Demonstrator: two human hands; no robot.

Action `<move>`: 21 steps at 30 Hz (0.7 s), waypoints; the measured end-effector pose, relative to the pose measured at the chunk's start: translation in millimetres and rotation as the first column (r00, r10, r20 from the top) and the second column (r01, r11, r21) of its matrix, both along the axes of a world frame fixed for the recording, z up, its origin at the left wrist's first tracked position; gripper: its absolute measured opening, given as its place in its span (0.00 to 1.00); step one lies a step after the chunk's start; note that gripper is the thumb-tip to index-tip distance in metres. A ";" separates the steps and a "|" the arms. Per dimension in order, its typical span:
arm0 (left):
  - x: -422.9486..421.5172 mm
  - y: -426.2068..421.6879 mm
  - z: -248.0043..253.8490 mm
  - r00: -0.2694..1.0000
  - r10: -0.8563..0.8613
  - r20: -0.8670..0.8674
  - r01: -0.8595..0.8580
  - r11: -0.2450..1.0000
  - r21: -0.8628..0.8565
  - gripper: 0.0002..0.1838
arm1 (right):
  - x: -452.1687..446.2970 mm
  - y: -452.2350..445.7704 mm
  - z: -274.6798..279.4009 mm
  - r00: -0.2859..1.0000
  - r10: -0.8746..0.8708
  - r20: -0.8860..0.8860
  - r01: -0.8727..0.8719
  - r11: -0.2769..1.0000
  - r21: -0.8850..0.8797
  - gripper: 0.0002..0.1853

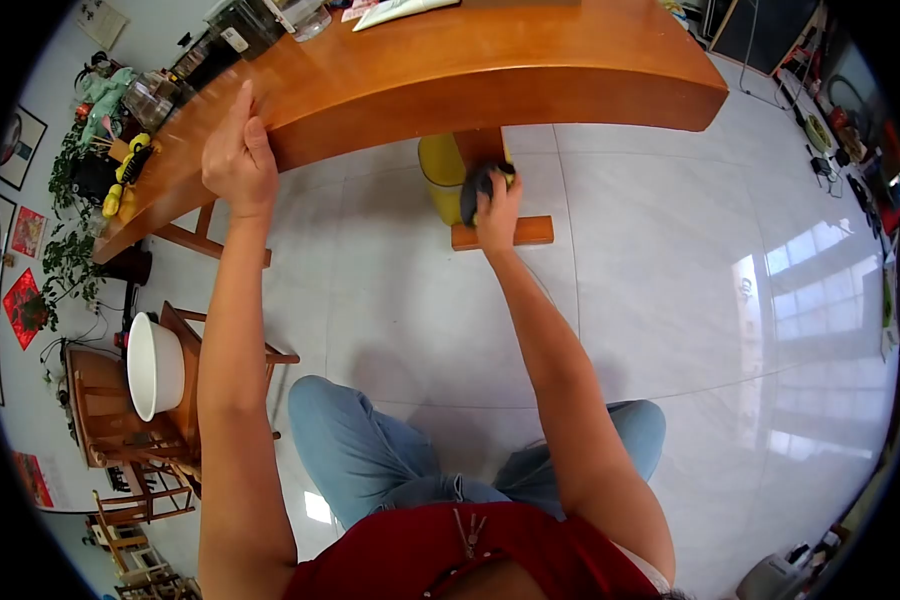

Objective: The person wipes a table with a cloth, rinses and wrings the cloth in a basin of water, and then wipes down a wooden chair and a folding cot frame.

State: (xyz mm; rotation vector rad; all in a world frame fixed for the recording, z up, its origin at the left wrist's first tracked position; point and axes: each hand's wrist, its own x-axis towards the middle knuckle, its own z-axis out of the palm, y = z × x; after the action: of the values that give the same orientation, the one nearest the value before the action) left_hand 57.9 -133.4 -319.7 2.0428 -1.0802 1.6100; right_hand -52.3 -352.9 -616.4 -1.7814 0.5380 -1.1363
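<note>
The right hand (500, 215) is holding a dark, yellow-edged, cloth-like wad (475, 197) beside the wooden leg (477, 146), under the surface (420, 88); the step in hand seems to be working the wad along that leg, though contact is hard to confirm; a further move there would be calling for a firm hold, with the knuckles clearing the yellow bin (438, 170) just beside; its grip is narrowing around the wad, fingers curling; the left hand (240, 165) is lying at the surface's edge, index finger extending; how open its grip is, I cannot tell.
</note>
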 end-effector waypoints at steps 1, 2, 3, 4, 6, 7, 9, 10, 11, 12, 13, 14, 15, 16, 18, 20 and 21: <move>1.7 -0.6 -0.7 1.000 -0.006 0.017 0.006 1.000 -0.005 0.24 | 3.7 2.3 30.0 0.996 -0.037 0.078 0.043 0.996 -0.084 0.25; 3.0 -1.0 -0.9 0.999 -0.010 0.031 0.011 1.000 -0.010 0.25 | 6.3 3.8 64.7 0.985 -0.040 0.170 0.073 0.978 -0.194 0.25; 4.0 -0.6 -1.5 0.999 -0.012 0.042 0.013 1.000 -0.014 0.25 | 9.1 6.4 100.4 0.978 -0.089 0.186 0.146 0.935 -0.322 0.24; 3.6 -1.3 -2.0 0.999 -0.002 0.045 0.003 1.000 -0.017 0.26 | 15.8 6.8 119.5 0.969 -0.131 0.210 0.213 0.870 -0.444 0.23; 4.3 -1.2 -1.8 0.998 -0.027 0.049 0.027 1.000 -0.013 0.26 | 48.2 -4.4 118.9 0.976 -0.139 0.166 0.206 0.831 -0.518 0.20; 5.4 -0.6 -1.7 0.998 -0.035 0.055 0.036 0.999 -0.016 0.26 | 59.9 -6.4 116.3 0.979 -0.139 0.150 0.200 0.807 -0.556 0.19; 11.2 -3.0 -2.8 0.987 -0.106 0.117 0.113 0.992 -0.057 0.24 | 62.3 -9.1 92.8 0.968 -0.196 0.159 0.251 0.678 -0.691 0.15; 13.0 -2.6 -2.4 0.986 -0.121 0.118 0.128 0.990 -0.060 0.24 | 61.9 -13.4 76.4 0.959 -0.225 0.173 0.276 0.603 -0.748 0.14; 14.5 -1.6 -2.2 0.984 -0.134 0.120 0.142 0.988 -0.061 0.24 | 54.4 -15.4 56.4 0.975 -0.205 0.086 0.192 0.580 -0.792 0.12; 14.1 -1.0 -2.7 0.984 -0.137 0.114 0.145 0.987 -0.068 0.24 | 41.3 -16.2 31.2 0.982 -0.188 -0.005 0.102 0.554 -0.826 0.10; 13.5 -1.2 -3.2 0.984 -0.141 0.108 0.149 0.986 -0.075 0.23 | 30.1 -17.7 1.2 0.968 -0.186 -0.169 -0.051 0.515 -0.856 0.08; 13.8 -1.7 -3.4 0.983 -0.151 0.104 0.159 0.984 -0.081 0.23 | 19.1 -19.6 -28.9 0.924 -0.196 -0.328 -0.203 0.475 -0.856 0.07; 14.6 -1.9 -4.2 0.982 -0.155 0.108 0.164 0.983 -0.078 0.24 | 7.2 -22.1 -53.3 0.902 -0.183 -0.391 -0.278 0.445 -0.851 0.07; 15.7 -1.5 -4.8 0.981 -0.158 0.113 0.167 0.983 -0.078 0.25 | -1.5 -26.7 -72.7 0.876 -0.173 -0.451 -0.352 0.412 -0.841 0.07; 11.5 -1.9 -4.8 0.982 -0.158 0.100 0.166 0.983 -0.076 0.26 | -14.3 -41.1 -106.5 0.859 -0.056 -0.508 -0.399 0.546 -0.736 0.07; 3.9 -4.3 -1.6 0.985 -0.157 0.070 0.162 0.984 -0.070 0.25 | -16.6 -39.5 -108.4 0.905 -0.002 -0.425 -0.304 0.697 -0.649 0.07; 6.1 -5.7 -0.9 0.979 -0.174 0.103 0.183 0.980 -0.078 0.25 | -16.1 -39.5 -95.6 0.949 -0.026 -0.315 -0.180 0.776 -0.605 0.08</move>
State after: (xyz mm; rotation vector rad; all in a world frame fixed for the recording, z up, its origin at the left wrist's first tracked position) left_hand 63.9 -139.0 -320.7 1.7749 -1.1681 1.6466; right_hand -68.4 -392.4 -712.1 -2.5724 0.2585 -1.0519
